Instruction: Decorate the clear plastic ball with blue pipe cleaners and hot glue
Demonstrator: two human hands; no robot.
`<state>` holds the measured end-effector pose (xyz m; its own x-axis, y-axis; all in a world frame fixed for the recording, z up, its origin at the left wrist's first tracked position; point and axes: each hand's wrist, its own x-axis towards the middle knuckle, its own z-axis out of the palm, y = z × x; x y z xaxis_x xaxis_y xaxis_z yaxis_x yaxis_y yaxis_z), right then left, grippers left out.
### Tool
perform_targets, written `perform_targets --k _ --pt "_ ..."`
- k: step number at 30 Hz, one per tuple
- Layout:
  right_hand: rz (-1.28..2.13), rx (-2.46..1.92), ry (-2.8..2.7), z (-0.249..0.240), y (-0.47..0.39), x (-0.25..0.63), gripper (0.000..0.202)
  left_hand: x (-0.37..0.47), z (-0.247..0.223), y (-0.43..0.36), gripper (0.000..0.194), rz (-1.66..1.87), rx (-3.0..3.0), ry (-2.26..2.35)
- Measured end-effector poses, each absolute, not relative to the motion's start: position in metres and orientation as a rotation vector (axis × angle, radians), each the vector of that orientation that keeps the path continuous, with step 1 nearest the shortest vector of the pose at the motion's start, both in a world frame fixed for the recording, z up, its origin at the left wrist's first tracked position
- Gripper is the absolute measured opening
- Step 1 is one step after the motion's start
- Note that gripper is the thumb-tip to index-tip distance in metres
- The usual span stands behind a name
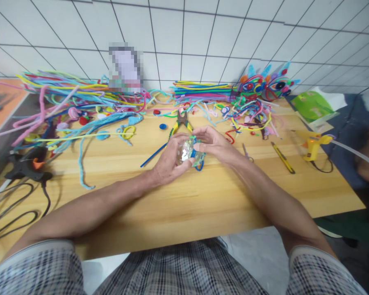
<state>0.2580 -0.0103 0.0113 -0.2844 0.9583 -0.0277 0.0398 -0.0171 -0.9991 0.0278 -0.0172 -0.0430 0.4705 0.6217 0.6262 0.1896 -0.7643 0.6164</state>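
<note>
Near the middle of the wooden table, my left hand (171, 161) wraps round a clear, shiny round object (184, 151) with blue and green trim on its right side. My right hand (213, 144) holds that trimmed side between thumb and fingers. A blue pipe cleaner (153, 156) sticks out to the left beyond my left hand, and a blue loop shows below the object. Just behind my hands lie pliers (182, 119) with yellow and green handles. A small blue disc (162, 126) rests to their left.
Pipe cleaners (80, 119) pile up at the left; a straight bundle (203, 92) lies by the tiled wall. Decorated masks (264, 86) stand back right. A yellow cutter (283, 157) and glue gun (315, 146) lie right. A black clamp (30, 166) with cables sits left.
</note>
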Motion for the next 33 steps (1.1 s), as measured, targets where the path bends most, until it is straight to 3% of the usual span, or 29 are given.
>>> perform_targets --k 13,21,33 --pt "1.481 -1.072 -1.445 0.011 -0.013 0.256 0.053 0.031 -0.035 -0.024 0.072 1.109 2.146 0.813" --pt "1.479 -1.103 -1.439 0.013 -0.015 0.255 0.05 0.029 -0.022 -0.03 0.054 1.03 1.98 0.859" --pt "1.502 -1.07 -1.436 0.02 -0.015 0.257 0.035 0.029 -0.022 -0.03 0.046 1.007 1.843 0.894"
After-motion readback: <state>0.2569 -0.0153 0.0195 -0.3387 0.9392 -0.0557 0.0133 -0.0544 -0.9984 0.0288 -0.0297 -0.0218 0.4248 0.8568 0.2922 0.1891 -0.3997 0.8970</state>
